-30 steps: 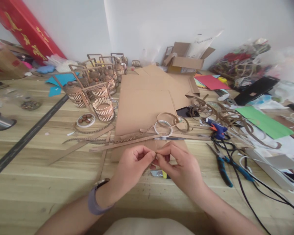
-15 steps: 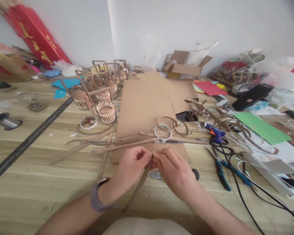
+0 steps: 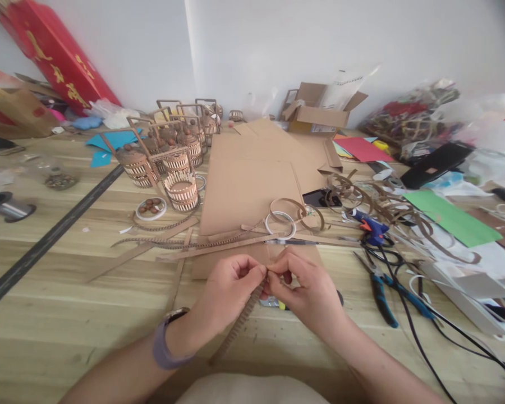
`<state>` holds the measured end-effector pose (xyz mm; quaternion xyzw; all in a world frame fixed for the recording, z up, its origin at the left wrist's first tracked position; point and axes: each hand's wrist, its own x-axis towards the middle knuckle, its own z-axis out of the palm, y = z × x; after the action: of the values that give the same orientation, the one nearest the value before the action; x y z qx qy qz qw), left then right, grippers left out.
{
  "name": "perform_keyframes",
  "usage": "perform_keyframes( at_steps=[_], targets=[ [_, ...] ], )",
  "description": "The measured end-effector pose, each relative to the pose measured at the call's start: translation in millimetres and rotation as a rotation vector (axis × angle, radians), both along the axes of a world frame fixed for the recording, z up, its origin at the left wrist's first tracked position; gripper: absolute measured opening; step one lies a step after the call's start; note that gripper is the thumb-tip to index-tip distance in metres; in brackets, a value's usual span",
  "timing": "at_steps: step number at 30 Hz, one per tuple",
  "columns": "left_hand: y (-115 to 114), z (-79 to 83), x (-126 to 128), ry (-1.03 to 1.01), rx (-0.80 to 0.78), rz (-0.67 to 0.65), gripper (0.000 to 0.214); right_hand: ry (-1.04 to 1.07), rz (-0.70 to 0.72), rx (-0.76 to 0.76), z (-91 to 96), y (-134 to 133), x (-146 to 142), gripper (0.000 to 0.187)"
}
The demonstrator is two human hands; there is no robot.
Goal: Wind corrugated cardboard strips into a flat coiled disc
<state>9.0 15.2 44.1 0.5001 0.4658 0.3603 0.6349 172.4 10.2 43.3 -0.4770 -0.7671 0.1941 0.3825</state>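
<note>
Between my hands is a narrow cardboard strip (image 3: 239, 328) with ridges across it, its tail slanting down toward me. My left hand (image 3: 238, 286) pinches the strip near its upper end, thumb against fingers. My right hand (image 3: 305, 289) is closed in a pinch at the strip's tip, right beside the left thumb. A utility knife (image 3: 271, 302) lies on the table behind the right hand, mostly hidden. Just beyond my hands rests a large flat cardboard sheet (image 3: 248, 196), with more cut strips (image 3: 219, 244) and a white ring (image 3: 280, 225) on it.
Small slatted baskets (image 3: 182, 191) with handles stand at the left, near a dish of brown beads (image 3: 150, 207). At the right lie a blue glue gun (image 3: 373, 231), pliers (image 3: 379, 289), black cables (image 3: 408, 331) and a tangle of curled strips (image 3: 362, 196).
Both hands stay together at the strip's end. The right hand's fingers have lifted and curled apart from the thumb more, and the strip's ridged face shows more clearly.
</note>
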Motion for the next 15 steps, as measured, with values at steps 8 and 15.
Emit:
perform_keyframes(
  at_steps=[8,15],
  targets=[
    [-5,6.3,-7,0.188,0.223,-0.066,0.021,0.224,0.066,-0.375,5.0,2,4,0.013],
    [-11,7.3,-11,0.315,0.505,-0.085,0.021,0.248,0.051,-0.315,7.4,-2,4,0.01]
  ],
)
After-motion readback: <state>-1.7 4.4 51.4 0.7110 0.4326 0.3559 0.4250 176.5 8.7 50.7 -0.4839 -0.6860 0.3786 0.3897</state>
